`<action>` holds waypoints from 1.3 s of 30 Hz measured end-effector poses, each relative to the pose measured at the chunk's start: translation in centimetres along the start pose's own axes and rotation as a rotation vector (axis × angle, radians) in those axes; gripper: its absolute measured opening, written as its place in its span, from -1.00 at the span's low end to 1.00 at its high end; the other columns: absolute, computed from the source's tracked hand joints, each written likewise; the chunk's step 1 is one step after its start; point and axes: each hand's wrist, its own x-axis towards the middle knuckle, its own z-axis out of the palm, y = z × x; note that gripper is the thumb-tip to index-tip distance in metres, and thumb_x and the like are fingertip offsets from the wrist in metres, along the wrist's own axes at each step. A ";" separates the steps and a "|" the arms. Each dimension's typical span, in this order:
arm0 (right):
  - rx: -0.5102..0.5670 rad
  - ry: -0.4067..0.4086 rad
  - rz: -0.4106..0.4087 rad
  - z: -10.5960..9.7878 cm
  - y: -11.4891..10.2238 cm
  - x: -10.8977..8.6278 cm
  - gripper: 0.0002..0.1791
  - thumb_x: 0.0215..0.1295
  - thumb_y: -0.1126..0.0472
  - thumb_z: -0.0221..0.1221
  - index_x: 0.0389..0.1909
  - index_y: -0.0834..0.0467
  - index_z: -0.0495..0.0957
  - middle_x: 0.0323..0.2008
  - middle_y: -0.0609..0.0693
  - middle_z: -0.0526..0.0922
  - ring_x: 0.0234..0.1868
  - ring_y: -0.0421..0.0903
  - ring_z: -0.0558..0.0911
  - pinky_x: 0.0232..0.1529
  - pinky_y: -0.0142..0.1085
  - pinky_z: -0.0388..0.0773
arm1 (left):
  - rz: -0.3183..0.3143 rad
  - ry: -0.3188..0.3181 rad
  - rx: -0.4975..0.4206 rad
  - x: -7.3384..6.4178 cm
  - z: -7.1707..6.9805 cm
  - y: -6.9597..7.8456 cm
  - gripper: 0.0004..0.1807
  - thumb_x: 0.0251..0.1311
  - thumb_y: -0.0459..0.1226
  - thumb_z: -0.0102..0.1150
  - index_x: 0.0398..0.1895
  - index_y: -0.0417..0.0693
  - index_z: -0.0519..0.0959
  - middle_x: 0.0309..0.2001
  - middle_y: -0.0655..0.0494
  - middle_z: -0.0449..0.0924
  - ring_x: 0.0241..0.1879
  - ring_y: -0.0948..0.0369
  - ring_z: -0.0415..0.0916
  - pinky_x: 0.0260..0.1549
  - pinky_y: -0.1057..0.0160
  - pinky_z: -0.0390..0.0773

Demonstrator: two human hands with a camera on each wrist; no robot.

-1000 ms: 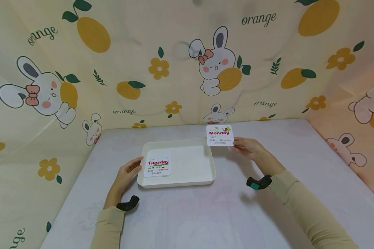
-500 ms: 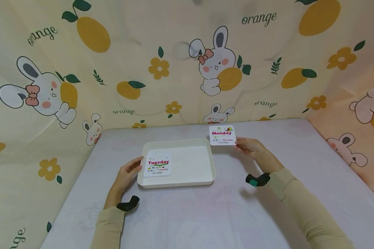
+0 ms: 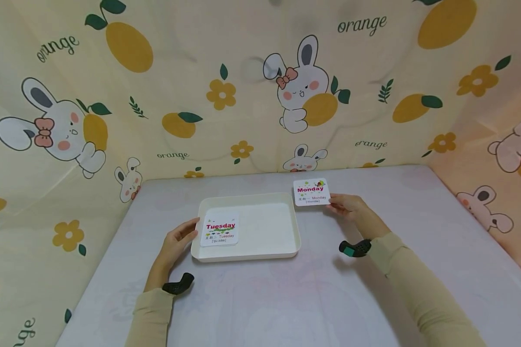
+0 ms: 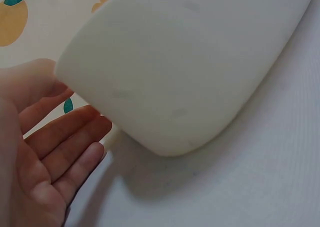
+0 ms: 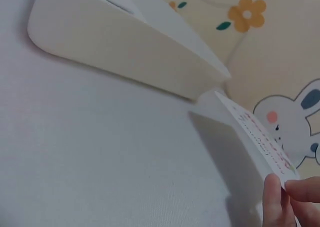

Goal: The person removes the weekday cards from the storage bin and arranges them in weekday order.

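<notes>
In the head view my right hand [image 3: 346, 206] pinches the Monday flash card [image 3: 311, 192] by its lower right corner, between thumb and fingers. The card is raised above the table beside the tray's back right corner, and its shadow shows in the right wrist view. My left hand [image 3: 176, 244] rests at the left end of the white tray [image 3: 269, 248], its fingers relaxed and touching the rim. A Tuesday flash card [image 3: 219, 230] lies face up in the tray's left part; a pale edge beside it looks like another card underneath.
The tray stands on a table with a white cloth [image 3: 260, 303]. A cream curtain [image 3: 252, 106] printed with rabbits and oranges closes off the back and both sides. Each wrist wears a dark band, the left wristband [image 3: 179, 284] and the right wristband [image 3: 354, 248].
My right hand has carried the Monday card slightly right and lower, away from the tray's back edge, and the card tilts a little flatter. The left hand, tray and Tuesday card stay put.
</notes>
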 end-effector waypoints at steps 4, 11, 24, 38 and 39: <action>0.024 0.000 -0.004 -0.1 0.2 0.3 -0.36 0.38 0.37 0.04 0.46 0.17 0.13 -0.55 -0.10 0.63 -0.44 -0.24 0.63 -0.24 -0.49 0.63 | -0.007 0.003 0.001 0.0 0.0 0.0 -0.48 0.36 -0.14 0.06 0.36 -0.02 0.35 0.41 -0.01 0.33 0.40 0.05 0.28 0.26 0.42 0.35; 0.061 -0.031 -0.050 -0.7 0.9 0.9 -0.33 0.34 0.40 0.06 0.45 0.26 0.10 -0.47 -0.10 0.60 -0.40 -0.26 0.61 -0.15 -0.47 0.65 | 0.001 0.008 -0.015 -0.1 0.1 0.0 -0.48 0.35 -0.15 0.08 0.35 -0.03 0.35 0.41 -0.02 0.34 0.39 0.04 0.28 0.15 0.58 0.33; 0.008 0.073 -0.046 0.0 1.1 1.8 -0.39 0.33 0.38 0.08 0.40 0.28 0.21 0.23 0.17 0.38 -0.39 -0.27 0.62 -0.09 -0.45 0.64 | 0.013 0.001 -0.028 -0.3 0.0 0.2 -0.46 0.35 -0.14 0.08 0.36 -0.06 0.34 0.41 -0.05 0.33 0.35 0.09 0.34 0.01 0.72 0.29; -0.266 0.284 -0.110 -0.4 1.5 3.8 -0.52 0.25 0.26 0.24 0.19 0.28 0.48 -0.71 -0.18 0.57 -0.65 -0.30 0.62 -0.45 -0.48 0.62 | -0.001 0.018 0.004 -0.1 0.1 0.0 -0.47 0.36 -0.12 0.06 0.36 -0.03 0.35 0.41 -0.04 0.33 0.38 0.07 0.30 0.15 0.58 0.33; -0.290 0.285 -0.127 -0.4 1.5 3.9 -0.53 0.25 0.26 0.23 0.17 0.30 0.49 -0.71 -0.19 0.56 -0.65 -0.31 0.60 -0.46 -0.48 0.62 | 0.000 0.020 0.000 -0.1 0.1 0.0 -0.47 0.36 -0.12 0.07 0.35 -0.03 0.35 0.41 -0.04 0.33 0.38 0.06 0.30 0.14 0.59 0.33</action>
